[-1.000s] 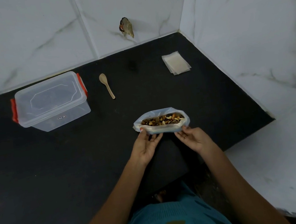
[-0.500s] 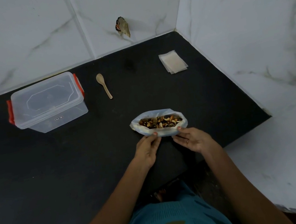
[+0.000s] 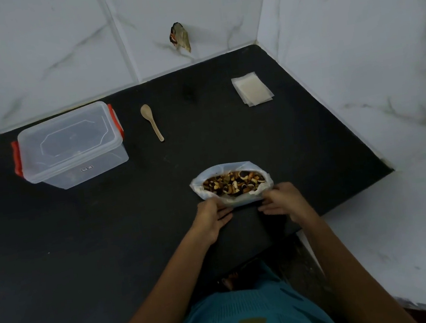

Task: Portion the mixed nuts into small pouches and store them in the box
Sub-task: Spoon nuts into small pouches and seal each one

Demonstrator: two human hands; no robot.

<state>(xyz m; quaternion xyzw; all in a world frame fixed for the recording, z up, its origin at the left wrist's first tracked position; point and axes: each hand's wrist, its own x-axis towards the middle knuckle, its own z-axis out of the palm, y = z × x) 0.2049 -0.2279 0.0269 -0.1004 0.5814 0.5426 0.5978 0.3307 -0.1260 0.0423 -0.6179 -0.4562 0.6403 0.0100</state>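
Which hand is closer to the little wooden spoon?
Left. The left hand, gripping the bag of nuts, lies toward the person and slightly right of the wooden spoon; the right hand is farther right.

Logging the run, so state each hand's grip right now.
Left hand: closed, pinching the near left rim of the bag of mixed nuts.
Right hand: closed, pinching the bag's near right rim.
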